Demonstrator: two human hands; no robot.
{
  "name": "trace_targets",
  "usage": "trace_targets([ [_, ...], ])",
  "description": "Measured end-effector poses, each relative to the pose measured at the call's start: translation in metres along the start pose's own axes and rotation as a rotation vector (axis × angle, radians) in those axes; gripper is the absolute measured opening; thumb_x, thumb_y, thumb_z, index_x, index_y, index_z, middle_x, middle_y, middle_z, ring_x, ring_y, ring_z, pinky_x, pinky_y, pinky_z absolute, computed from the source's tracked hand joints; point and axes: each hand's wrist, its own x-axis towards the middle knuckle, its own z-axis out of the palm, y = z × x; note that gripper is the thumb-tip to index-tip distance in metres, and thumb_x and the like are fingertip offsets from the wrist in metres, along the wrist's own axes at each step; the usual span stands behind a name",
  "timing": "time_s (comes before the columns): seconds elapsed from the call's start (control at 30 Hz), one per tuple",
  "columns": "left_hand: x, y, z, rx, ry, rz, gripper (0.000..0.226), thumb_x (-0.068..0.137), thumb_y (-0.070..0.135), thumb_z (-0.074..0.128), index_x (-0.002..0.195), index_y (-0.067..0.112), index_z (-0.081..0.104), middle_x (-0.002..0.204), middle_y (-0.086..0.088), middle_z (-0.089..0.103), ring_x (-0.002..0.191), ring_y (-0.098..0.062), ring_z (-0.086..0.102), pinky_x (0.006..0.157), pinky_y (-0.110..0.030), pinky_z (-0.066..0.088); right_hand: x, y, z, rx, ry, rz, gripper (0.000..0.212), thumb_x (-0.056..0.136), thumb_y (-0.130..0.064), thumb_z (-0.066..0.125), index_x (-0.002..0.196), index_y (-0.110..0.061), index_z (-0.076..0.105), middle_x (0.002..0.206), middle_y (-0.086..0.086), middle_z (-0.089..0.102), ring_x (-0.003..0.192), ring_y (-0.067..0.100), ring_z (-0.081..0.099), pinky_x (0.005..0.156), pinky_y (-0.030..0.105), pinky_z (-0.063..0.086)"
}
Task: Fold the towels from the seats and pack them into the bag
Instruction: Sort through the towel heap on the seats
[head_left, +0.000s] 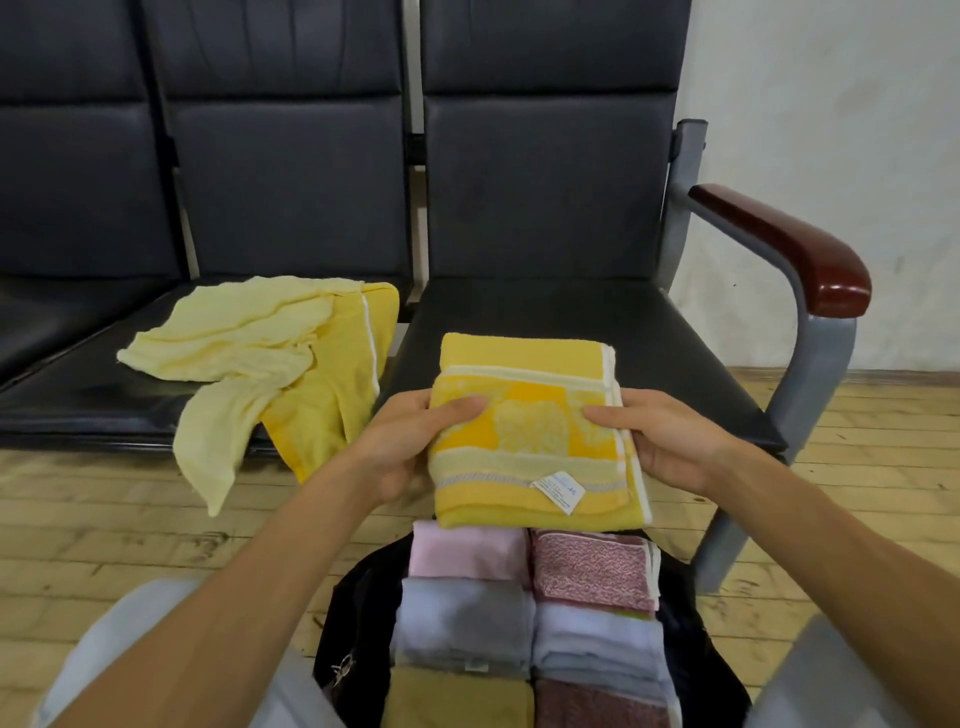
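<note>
Packing step: left grip (410, 452) and right grip (670, 441) pinch folded yellow towel (535, 431) above bag (356, 618) (nearly full); next, lower it flat inside.

Print on the small white label (558, 488) is unreadably small. The folded yellow patterned towel (535, 431) hides the fingers of the left hand (410, 447) and right hand (670, 441), probably curled beneath. The bottom edge cuts off the black fabric bag (356, 618).

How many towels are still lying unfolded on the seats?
2: a pale yellow towel and a darker yellow towel partly under it, both on the middle seat. More could be hidden beneath.
</note>
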Motion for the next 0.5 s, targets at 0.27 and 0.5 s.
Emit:
trace_targets([
  [0.27,0.002,0.000,0.002,-0.058,-0.119,0.039,0.036,0.086,0.024,0.063,0.121,0.020,0.063,0.115,-0.002,0.071,0.104,-0.020,0.068,0.083,-0.033,0.059,-0.005,0.000,-0.018,0.102,-0.087,-0.068,0.038,0.096,-0.006,0.050,0.132,-0.015,0.055,0.124,0.013,0.067,0.109,0.032,0.067,0.081,0.042,0.060],
  [0.5,0.009,-0.006,0.003,-0.170,-0.227,0.079,0.041,0.095,0.008,0.052,0.127,0.034,0.056,0.121,0.000,0.068,0.099,-0.022,0.067,0.078,-0.034,0.058,-0.003,0.000,-0.027,0.190,-0.061,-0.126,0.033,0.093,0.002,0.049,0.123,-0.006,0.061,0.115,0.016,0.070,0.096,0.028,0.072,0.074,0.034,0.061],
])
